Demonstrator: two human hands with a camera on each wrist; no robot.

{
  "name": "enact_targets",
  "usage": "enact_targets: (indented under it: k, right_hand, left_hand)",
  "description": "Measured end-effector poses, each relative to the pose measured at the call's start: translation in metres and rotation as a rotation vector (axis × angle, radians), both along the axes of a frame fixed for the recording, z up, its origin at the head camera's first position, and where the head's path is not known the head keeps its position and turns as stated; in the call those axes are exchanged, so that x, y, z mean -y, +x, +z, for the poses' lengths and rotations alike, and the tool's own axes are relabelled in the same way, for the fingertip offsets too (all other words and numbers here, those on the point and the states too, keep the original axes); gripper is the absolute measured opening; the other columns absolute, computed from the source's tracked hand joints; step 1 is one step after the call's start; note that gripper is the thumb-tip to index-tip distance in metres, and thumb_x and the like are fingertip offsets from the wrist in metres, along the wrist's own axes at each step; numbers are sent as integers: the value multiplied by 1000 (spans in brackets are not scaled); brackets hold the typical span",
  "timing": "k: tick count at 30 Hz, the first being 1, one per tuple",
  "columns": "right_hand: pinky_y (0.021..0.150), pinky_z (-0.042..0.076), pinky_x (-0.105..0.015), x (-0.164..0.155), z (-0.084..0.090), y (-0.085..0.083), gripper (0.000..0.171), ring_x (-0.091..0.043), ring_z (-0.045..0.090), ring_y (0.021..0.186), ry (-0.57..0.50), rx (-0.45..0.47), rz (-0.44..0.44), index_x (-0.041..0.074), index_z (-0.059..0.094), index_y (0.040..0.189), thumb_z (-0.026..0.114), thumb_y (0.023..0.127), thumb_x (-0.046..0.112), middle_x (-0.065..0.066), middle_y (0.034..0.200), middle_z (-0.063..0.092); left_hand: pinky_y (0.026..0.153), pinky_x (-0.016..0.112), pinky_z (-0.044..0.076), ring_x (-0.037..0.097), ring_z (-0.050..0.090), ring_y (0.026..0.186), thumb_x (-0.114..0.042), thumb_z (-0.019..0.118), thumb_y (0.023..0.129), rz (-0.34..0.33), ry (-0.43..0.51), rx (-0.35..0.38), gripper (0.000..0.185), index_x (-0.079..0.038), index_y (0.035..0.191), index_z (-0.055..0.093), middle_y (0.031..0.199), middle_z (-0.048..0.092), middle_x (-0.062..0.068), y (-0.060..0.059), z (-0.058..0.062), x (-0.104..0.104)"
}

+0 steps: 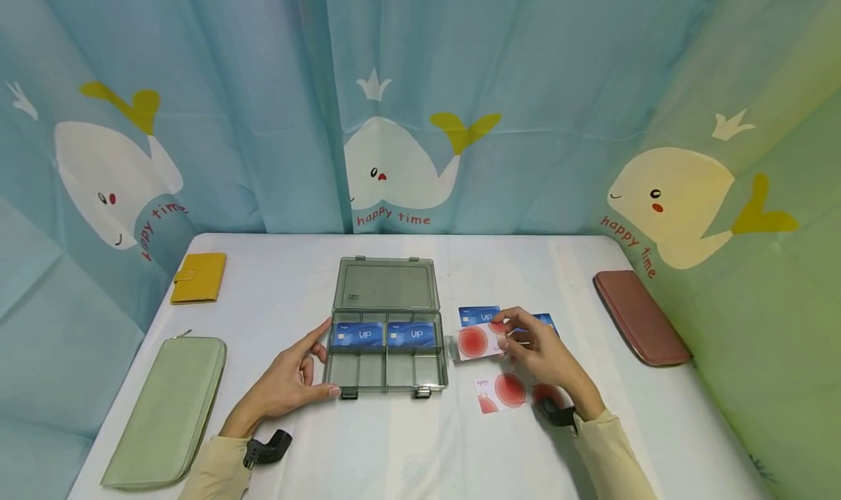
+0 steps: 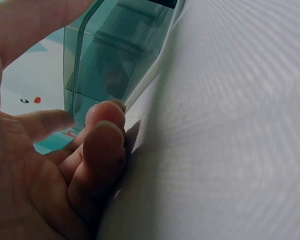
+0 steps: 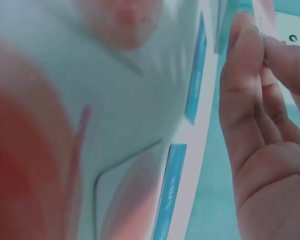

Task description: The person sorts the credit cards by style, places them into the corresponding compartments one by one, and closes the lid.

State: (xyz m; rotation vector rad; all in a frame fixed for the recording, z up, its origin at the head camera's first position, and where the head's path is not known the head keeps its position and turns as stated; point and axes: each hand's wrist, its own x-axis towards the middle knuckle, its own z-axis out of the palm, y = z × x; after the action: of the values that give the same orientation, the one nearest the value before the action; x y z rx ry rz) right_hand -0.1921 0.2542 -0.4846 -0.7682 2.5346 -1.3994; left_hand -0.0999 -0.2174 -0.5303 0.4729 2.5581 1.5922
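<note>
A clear grey plastic box lies with its lid swung back, divided into compartments. Two blue VIP cards are in its back compartments. My left hand touches the box's left side, thumb at the front corner and index finger farther back, the other fingers loosely bent. Right of the box, my right hand pinches a white card with red circles between thumb and fingers. Beneath and beside that hand lie blue cards and more red-and-white cards, one partly hidden by the wrist.
On the left of the white table lie a yellow wallet and a long green zip pouch. A brown pouch sits at the right edge. A whale-print curtain hangs behind and around the table.
</note>
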Motion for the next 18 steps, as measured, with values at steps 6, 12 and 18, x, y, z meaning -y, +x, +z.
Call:
enact_targets:
  k: [6,12,18]
  right_hand:
    - [76,59,-24,9,4,-1,40,-22,76,86,-67,65,15,5,65,135,74,97,-1,-19,117,67]
    - [80,59,-22,24,7,0,49,-13,71,89,-99,117,22,2,65,137,81,90,-2,-18,113,68]
    - [81,60,-24,40,10,-1,56,-13,71,91,-163,154,109,-3,61,140,81,88,-5,-20,112,66]
  left_hand:
    - [58,24,43,3,44,58,-24,92,84,-7,10,-21,107,-5,168,28,108,59,10,0,0,0]
    - [57,24,43,2,45,58,-23,92,84,-7,9,-33,106,-4,167,29,107,59,9,0,1,-1]
    - [58,24,43,3,45,59,-22,92,84,-14,14,-26,107,-5,168,28,108,59,10,0,3,-1]
